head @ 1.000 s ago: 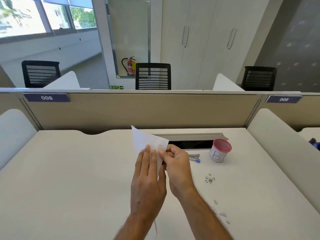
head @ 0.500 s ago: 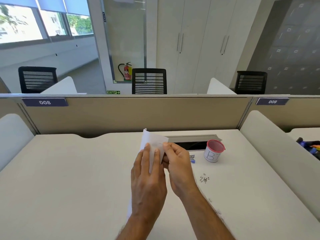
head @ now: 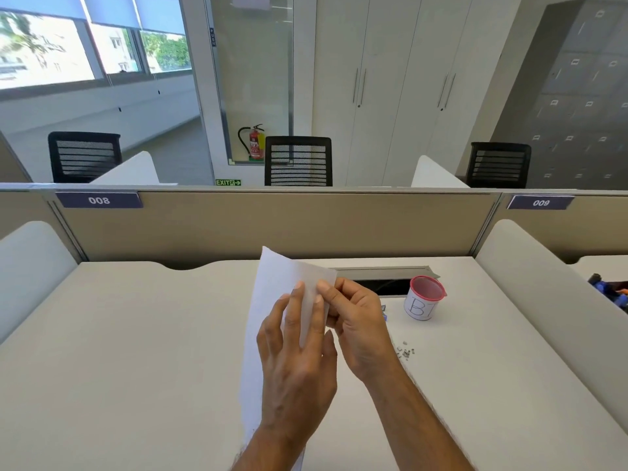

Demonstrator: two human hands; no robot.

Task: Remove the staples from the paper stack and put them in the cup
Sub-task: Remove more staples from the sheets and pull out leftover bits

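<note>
- We see the paper stack [head: 272,300] held up over the tabletop [head: 136,351], to the left of the cup [head: 423,298].
- Our left hand [head: 295,362] lies against the near side of the paper with long, straight fingers. We cannot see its thumb, so we cannot tell if it grips.
- Our right hand [head: 356,321] is between the paper and the cup. Its thumb and fingers pinch the top right corner of the paper.
- We cannot see a staple in that corner; it is too small or hidden by the fingers.
- The cup is white with a red rim and a big letter B on it. It stands upright on the tabletop.
- A little pile of loose staples [head: 404,351] lies on the tabletop in front of the cup, not in it.
- A small blue and grey thing [head: 384,312] peeks out just left of the cup, mostly hidden behind our right hand. We cannot tell what it is.
- Behind the cup is a long dark slot [head: 384,283] in the tabletop.
</note>
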